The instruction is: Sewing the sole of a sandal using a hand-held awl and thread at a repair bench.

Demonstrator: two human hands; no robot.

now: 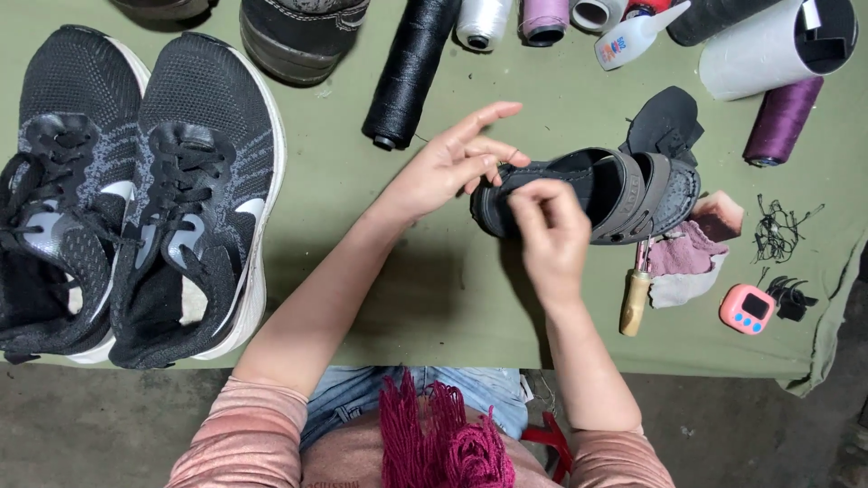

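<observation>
**Two hands on one small shoe**

Two hands meet at the small dark sandal [588,194], which lies on its side on the green worktop [452,298], right of the middle. Your left hand [452,163] rests on the toe end, with the fingers [493,113] spread out and loose, likely to keep the shoe from sliding. Your right hand [551,230] is pinched shut at the edge of the sandal, as if it holds something thin. You cannot see what, because your hand covers it. A fine thread may run there, but it is too small to tell.

Near the sandal on the right lies a wooden-handled tool [635,298], close enough to grab, its tip tucked under a pink cloth [687,258]. Far off stands a black thread spool [411,72]. On the left sit two black sneakers [136,190], out of your way. More spools at the far edge are cut off.
</observation>
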